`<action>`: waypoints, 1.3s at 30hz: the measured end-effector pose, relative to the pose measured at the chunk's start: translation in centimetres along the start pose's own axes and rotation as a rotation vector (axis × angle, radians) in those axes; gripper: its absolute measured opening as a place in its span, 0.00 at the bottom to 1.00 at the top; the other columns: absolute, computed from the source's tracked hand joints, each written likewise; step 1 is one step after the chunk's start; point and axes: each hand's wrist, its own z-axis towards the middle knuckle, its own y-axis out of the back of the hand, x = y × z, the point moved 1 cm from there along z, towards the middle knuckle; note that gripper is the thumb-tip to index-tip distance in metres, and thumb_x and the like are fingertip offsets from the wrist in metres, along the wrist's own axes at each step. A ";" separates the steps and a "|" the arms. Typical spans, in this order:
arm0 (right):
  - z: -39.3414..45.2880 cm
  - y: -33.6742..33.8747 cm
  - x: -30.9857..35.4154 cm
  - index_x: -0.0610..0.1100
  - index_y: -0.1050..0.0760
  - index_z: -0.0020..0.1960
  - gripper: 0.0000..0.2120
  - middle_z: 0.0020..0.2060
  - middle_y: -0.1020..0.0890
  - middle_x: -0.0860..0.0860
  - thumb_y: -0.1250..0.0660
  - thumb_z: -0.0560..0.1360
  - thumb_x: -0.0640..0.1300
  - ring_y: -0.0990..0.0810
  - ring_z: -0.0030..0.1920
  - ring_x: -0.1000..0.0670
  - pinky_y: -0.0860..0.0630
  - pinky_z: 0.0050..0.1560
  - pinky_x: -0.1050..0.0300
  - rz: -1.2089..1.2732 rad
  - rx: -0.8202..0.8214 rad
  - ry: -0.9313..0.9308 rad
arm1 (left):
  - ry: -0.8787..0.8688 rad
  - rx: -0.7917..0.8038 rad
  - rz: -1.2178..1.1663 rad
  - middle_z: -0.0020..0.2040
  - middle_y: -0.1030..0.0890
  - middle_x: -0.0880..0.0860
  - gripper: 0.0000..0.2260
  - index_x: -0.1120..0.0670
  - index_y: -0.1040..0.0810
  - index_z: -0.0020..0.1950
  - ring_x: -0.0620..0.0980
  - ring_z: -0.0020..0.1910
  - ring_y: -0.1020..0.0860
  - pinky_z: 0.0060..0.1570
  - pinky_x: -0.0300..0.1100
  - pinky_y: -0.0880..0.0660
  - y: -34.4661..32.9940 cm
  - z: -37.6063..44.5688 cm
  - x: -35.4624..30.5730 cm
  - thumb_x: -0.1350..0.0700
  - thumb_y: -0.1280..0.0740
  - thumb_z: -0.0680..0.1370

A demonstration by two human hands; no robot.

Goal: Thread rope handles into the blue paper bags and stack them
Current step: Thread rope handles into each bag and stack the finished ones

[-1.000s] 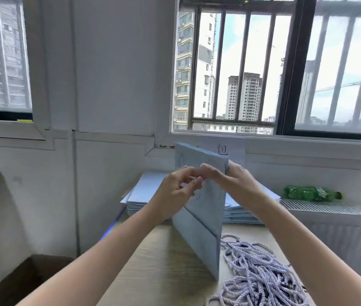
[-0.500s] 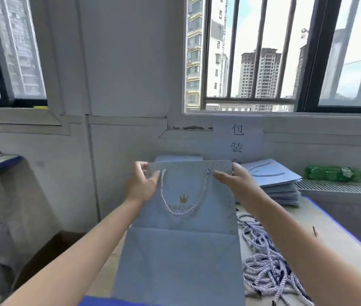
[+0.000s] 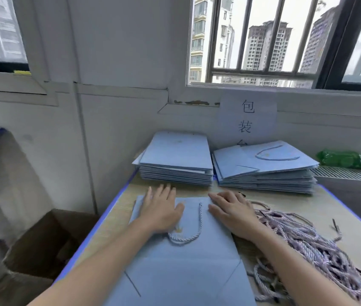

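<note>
A blue paper bag [image 3: 188, 261] lies flat on the table in front of me, its twisted rope handle [image 3: 188, 230] looped across its face. My left hand [image 3: 161, 206] presses flat on the bag's upper left part, fingers straight. My right hand [image 3: 232, 208] lies flat on the bag's upper right edge. A heap of loose rope handles [image 3: 303, 246] sits to the right of the bag. At the back stand two piles of blue bags: a left pile [image 3: 177, 160] without visible handles and a right pile [image 3: 265, 166] whose top bag shows a handle.
The wooden table [image 3: 343, 206] has a blue edge. A green bottle [image 3: 349, 160] lies on the ledge at the back right. A cardboard box [image 3: 42, 246] stands on the floor to the left. A paper sign [image 3: 248, 118] hangs on the wall under the barred window.
The bag went from upright and held at its top corners to lying flat on the table. Both hands released the corners and now press down on it.
</note>
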 end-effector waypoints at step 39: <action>1.8 -0.1 3.1 0.44 0.28 0.56 0.15 0.50 0.20 0.48 0.44 0.80 0.53 0.23 0.51 0.45 0.31 0.45 0.53 0.047 -0.145 0.249 | -0.078 -0.239 -0.238 0.53 0.25 0.45 0.09 0.50 0.29 0.55 0.45 0.56 0.29 0.57 0.42 0.43 0.7 -1.2 1.9 0.46 0.41 0.80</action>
